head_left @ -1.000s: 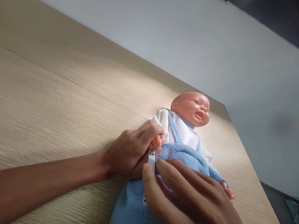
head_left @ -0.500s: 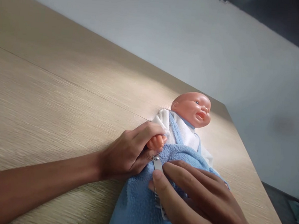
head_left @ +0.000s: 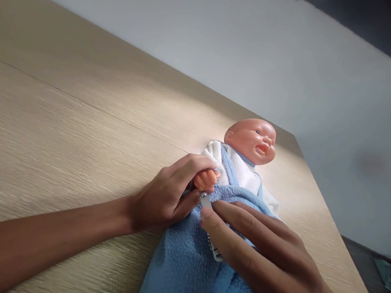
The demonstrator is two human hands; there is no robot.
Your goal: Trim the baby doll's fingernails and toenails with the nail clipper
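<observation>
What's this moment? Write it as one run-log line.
doll: lies on table | left hand: holds doll's hand | right hand: pinches nail clipper beside doll's hand

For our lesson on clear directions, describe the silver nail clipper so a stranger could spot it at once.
On the pale table lies a doll in blue and white. Below its fist, which the left hand holds, the right hand pinches the nail clipper. Its shiny silver metal and round rivet set it apart from the blue clothing.

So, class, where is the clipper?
In the head view, the clipper is just right of centre, in the right hand, close below the doll's fist.
</observation>
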